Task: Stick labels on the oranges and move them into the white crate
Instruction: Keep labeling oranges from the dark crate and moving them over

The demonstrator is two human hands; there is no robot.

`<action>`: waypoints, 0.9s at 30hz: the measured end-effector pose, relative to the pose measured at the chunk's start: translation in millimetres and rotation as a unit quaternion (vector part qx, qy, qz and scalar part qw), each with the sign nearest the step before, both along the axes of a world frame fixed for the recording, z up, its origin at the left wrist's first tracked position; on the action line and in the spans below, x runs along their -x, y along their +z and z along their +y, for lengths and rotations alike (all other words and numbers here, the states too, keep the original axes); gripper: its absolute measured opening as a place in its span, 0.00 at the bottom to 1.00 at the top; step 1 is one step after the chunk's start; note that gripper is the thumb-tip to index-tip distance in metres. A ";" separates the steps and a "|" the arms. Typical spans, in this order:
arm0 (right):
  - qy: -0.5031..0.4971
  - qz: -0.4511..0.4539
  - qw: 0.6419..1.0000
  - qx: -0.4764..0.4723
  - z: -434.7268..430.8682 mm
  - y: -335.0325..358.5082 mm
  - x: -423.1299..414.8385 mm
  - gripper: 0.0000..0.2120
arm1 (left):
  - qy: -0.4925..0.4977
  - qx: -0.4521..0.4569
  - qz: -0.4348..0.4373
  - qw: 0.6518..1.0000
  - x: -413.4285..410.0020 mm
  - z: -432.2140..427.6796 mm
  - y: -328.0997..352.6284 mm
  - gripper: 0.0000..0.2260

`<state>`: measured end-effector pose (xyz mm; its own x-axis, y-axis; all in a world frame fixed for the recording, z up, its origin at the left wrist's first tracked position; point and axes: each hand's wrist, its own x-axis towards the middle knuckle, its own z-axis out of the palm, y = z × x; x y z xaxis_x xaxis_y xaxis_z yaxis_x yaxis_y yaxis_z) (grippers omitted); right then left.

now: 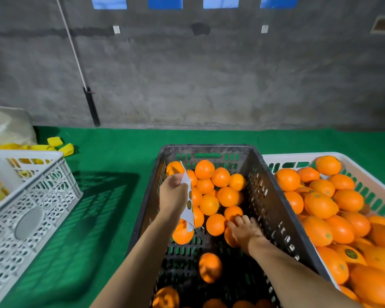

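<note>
Right grip (245, 230), fingers spread, only touches an orange (232, 212), which may roll away; left grip (172, 192), beyond it, pinches the label sheet (188, 204).

Both arms are bare as far as the frame shows: the left forearm (140, 254) at bottom centre, the right forearm (298, 272) at lower right, each slim, ending in a bare left hand (172, 194) and right hand (245, 230).
</note>
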<state>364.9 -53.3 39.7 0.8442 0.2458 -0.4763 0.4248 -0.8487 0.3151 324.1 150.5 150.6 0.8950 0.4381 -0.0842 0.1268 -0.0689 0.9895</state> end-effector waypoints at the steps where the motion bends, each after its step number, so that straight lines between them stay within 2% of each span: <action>1: -0.001 0.003 1.000 -0.014 -0.8 0.8 -3.6 0.41 | -0.002 0.009 -0.001 1.000 0.4 1.3 -0.8 0.13; 4: -0.071 0.020 0.994 -0.085 0.7 5.7 -7.4 0.44 | 0.030 0.064 0.008 0.997 1.0 6.4 2.7 0.16; 6: -0.153 0.011 0.972 -0.179 7.0 12.9 -4.1 0.43 | 0.061 0.098 0.005 0.993 -0.3 9.4 5.2 0.16; 9: -0.206 -0.041 0.914 -0.347 21.0 41.0 -0.6 0.37 | 0.079 0.109 0.002 0.991 -2.1 9.4 4.8 0.16; 11: -0.218 -0.089 0.845 -0.479 26.2 68.8 1.4 0.26 | 0.080 0.113 -0.006 0.990 -3.2 8.8 2.2 0.15; 12: -0.242 -0.105 0.792 -0.551 27.9 82.3 1.9 0.22 | 0.085 0.119 -0.012 0.989 -4.1 9.3 1.1 0.13; 14: -0.314 -0.120 0.661 -0.671 29.2 105.1 2.2 0.25 | 0.102 0.142 -0.016 0.984 -5.7 11.2 1.2 0.12; 15: -0.356 -0.111 0.578 -0.726 28.2 113.0 1.1 0.29 | 0.106 0.157 -0.013 0.982 -6.4 12.2 1.3 0.13; 17: -0.410 -0.043 0.364 -0.836 21.6 125.7 -2.8 0.30 | 0.101 0.173 -0.004 0.980 -7.3 13.0 0.6 0.17; 18: -0.411 0.003 0.256 -0.875 16.2 131.8 -4.0 0.31 | 0.096 0.172 -0.001 0.980 -7.0 12.4 -0.1 0.18; 19: -0.399 0.043 0.165 -0.901 10.4 137.0 -5.3 0.32 | 0.092 0.165 0.000 0.982 -6.6 11.5 -0.7 0.17; 21: -0.357 0.093 0.023 -0.929 -0.6 142.1 -8.1 0.36 | 0.080 0.145 -0.003 0.986 -5.8 10.8 -2.3 0.13; 22: -0.336 0.109 -0.030 -0.935 -5.8 143.3 -9.0 0.37 | 0.073 0.137 -0.005 0.988 -5.4 10.5 -2.4 0.11; 24: -0.310 0.121 -0.105 -0.937 -15.8 145.6 -10.4 0.40 | 0.062 0.125 -0.003 0.990 -5.4 10.1 -1.8 0.13; 27: -0.302 0.114 -0.167 -0.932 -29.1 144.4 -11.8 0.41 | 0.052 0.105 0.000 0.993 -4.3 8.9 -1.7 0.15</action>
